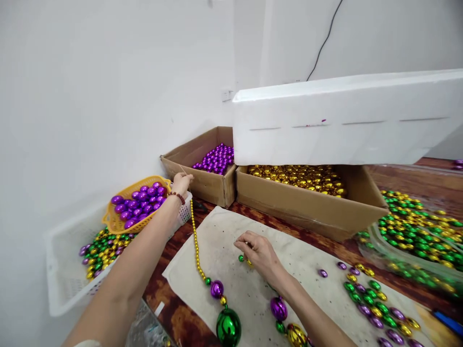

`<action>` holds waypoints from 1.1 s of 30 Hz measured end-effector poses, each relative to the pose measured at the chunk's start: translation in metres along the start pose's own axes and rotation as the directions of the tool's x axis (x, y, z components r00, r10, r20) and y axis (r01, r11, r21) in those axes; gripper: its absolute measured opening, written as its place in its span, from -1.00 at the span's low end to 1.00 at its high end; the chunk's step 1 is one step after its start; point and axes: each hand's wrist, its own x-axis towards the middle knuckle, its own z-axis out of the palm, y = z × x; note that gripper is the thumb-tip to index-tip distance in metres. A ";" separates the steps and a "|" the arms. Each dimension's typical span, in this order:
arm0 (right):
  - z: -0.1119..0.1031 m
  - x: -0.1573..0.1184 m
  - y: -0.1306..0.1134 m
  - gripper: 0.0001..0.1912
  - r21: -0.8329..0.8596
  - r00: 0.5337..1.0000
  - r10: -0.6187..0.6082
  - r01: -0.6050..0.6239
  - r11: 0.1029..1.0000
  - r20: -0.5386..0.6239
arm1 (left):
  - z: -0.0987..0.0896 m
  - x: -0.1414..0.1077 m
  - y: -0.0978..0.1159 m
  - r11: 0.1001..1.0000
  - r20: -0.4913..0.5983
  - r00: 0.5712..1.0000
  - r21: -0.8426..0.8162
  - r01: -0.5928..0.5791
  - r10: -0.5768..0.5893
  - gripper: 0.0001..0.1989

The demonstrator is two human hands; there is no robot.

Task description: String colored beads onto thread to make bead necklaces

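My left hand point(183, 185), with a beaded bracelet at the wrist, is raised at the front of the cardboard boxes. Its fingers pinch a thin thread, and a fine end sticks up above them. Below it hangs a string of small gold beads point(196, 236), running down to a purple ball point(216, 289) and a large green ball point(228, 326). My right hand point(260, 253) is closed over the pale cloth; what its fingertips hold is hidden. A small green bead point(241, 259) shows just under them. Beside that forearm lie another purple ball point(279, 308) and a patterned gold ball point(296, 335).
A yellow basket point(108, 219) of purple balls sits on a white crate point(60, 299) of mixed beads. Boxes hold purple beads point(217, 159) and gold beads point(300, 178), under a white foam box point(340, 120). Loose beads point(381, 307) and a clear tub point(415, 260) are at right.
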 end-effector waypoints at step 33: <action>0.003 0.053 0.012 -0.83 0.306 0.906 0.422 -0.410 0.859 0.029 | 0.017 -0.246 -0.105 0.896 0.472 0.836 -0.184 0.405 -0.280 -0.71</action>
